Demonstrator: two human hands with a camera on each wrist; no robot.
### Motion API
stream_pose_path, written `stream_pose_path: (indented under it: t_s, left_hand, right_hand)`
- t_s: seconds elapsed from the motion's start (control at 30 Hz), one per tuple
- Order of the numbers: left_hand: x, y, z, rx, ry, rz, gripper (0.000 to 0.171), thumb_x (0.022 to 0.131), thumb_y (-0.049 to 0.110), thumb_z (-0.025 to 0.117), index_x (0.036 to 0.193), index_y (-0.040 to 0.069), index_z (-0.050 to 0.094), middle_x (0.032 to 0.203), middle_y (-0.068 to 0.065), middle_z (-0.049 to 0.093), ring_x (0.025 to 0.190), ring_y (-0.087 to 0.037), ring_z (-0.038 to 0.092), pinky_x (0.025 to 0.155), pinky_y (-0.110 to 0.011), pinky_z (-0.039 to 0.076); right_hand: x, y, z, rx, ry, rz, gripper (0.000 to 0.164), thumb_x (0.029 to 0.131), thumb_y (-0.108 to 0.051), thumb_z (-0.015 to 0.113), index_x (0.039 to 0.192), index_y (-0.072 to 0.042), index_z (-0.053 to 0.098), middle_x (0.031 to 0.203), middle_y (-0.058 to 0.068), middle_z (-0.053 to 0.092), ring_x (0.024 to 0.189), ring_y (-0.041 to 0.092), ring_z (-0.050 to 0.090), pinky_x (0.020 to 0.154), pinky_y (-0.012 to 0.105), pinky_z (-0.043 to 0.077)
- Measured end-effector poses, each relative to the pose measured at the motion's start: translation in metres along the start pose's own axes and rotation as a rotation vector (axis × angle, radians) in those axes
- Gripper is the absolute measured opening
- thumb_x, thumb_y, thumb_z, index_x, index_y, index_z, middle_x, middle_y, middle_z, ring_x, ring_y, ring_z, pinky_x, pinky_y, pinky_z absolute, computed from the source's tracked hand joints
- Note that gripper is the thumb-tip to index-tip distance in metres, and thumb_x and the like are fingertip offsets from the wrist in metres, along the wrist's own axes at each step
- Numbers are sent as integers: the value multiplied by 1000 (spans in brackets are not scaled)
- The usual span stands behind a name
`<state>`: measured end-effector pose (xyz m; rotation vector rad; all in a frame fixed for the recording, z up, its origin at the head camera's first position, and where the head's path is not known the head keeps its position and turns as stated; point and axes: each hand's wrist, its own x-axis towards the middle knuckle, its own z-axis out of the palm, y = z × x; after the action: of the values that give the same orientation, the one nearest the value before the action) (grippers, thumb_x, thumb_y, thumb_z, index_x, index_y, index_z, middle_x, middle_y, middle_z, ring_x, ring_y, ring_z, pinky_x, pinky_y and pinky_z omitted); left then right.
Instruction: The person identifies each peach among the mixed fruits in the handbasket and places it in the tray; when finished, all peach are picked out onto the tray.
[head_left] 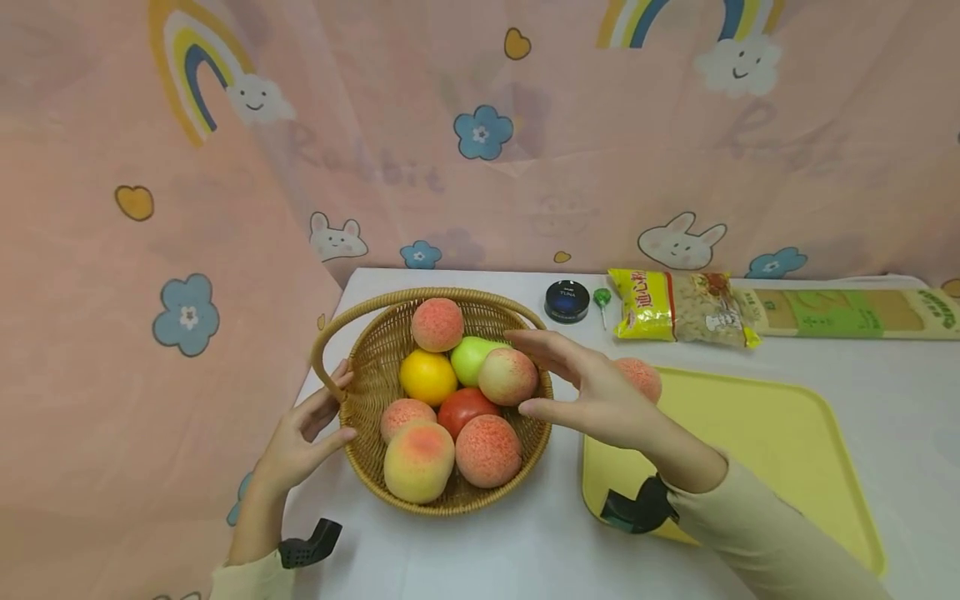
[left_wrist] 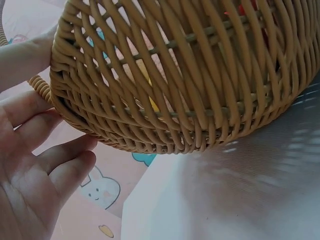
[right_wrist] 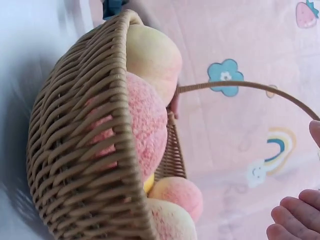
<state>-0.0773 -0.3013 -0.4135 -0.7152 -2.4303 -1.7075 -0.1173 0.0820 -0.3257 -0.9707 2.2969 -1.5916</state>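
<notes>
A round wicker basket [head_left: 369, 454] with an arched handle [head_left: 405, 295] holds several fruits. Among them lie a large yellow-red peach [head_left: 420, 461], rough pink-red round fruits [head_left: 488, 451], an orange-yellow fruit [head_left: 427, 377], a red one [head_left: 465, 408], a green one [head_left: 471, 358] and a pale peach [head_left: 508, 377]. At the basket's left side, my left hand [head_left: 296, 442] rests its thumb and fingertips against the rim by the handle's foot, thumb and fingers apart. My right hand [head_left: 600, 392] spreads over the right rim, thumb and fingers extended beside the pale peach, holding nothing.
A yellow tray [head_left: 750, 450] lies at the right; another pink fruit [head_left: 639, 379] shows at its far left corner, partly behind my right hand. Along the back are a tuna tin [head_left: 567, 302], a green lollipop [head_left: 602, 297], a yellow food bag [head_left: 678, 308] and a long flat pack [head_left: 847, 314].
</notes>
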Motion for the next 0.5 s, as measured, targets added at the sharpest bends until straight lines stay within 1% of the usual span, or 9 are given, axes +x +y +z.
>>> stream_pose_path:
  t_s: [0.03,0.1,0.27,0.33,0.4,0.5]
  left_hand:
    - [0,0,0,4,0,1,69,78,-17,65,141,-9,37,155,-22,21,141,-10,29,108,-17,34]
    - [1,1,1,9,2,0,69,78,-16,65,141,-8,37,154,-23,21,141,-10,30,108,-17,34]
    - [0,3,2,7,1,-4,68,79,-15,65,141,-9,36,155,-23,21,140,-10,31,108,-17,35]
    - [0,2,2,6,0,1,68,79,-15,65,141,-9,36,155,-23,20,140,-9,31,108,-17,34]
    - [0,1,2,3,-2,11,68,79,-16,64,141,-9,36,154,-25,19,141,-9,30,108,-17,34]
    - [0,0,2,1,-2,19,68,79,-16,64,141,-9,36,154,-25,19,140,-8,31,108,-17,34]
  right_hand:
    - [3,-1,2,3,-9,2,66,84,-15,73,141,-9,42,145,5,46,134,23,43,111,38,35]
    - [11,-1,7,15,-22,4,67,84,-16,73,142,-10,41,146,3,44,135,21,41,113,37,34]
    - [40,0,19,60,-23,14,69,82,-11,74,142,-7,40,147,8,42,137,22,38,115,38,30]
    - [54,-1,24,41,-20,20,69,82,-12,74,142,-5,40,147,11,43,137,24,38,115,40,31]
    - [67,-2,29,5,-17,46,70,82,-15,74,142,-4,40,147,11,43,137,27,39,114,40,31]
    - [85,-3,35,-94,-7,123,68,84,-26,72,143,-10,42,146,9,45,135,27,41,112,41,34]
